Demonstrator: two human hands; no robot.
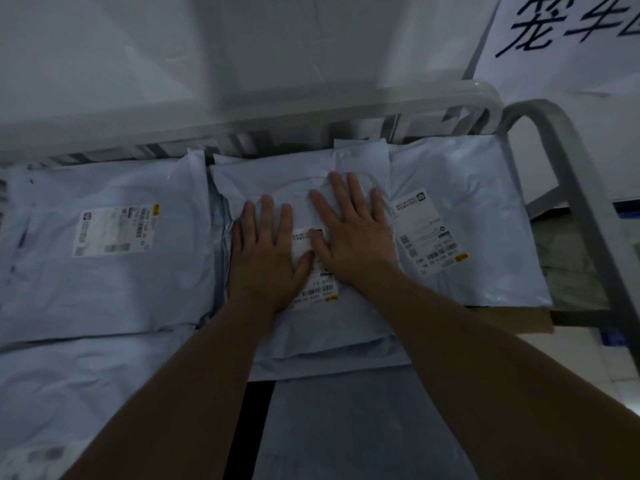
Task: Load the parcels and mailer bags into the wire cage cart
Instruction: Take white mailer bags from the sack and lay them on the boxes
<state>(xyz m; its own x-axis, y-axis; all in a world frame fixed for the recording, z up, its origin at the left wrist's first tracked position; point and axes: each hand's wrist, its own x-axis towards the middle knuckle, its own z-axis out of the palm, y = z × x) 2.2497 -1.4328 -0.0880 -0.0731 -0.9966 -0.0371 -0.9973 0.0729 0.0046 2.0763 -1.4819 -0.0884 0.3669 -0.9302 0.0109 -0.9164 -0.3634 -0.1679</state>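
Both hands lie flat with fingers spread, nothing in their grip: the left hand (268, 252) and right hand (353, 237) press side by side on the middle mailer bag (329, 327), partly covering its label (313, 271). It tops a stack inside the wire cage cart (346, 105), between a left mailer bag (104, 265) and a right mailer bag (467, 216).

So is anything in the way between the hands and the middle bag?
No, nothing visible. The left hand and right hand both lie flat right on the middle mailer bag, partly covering its label.
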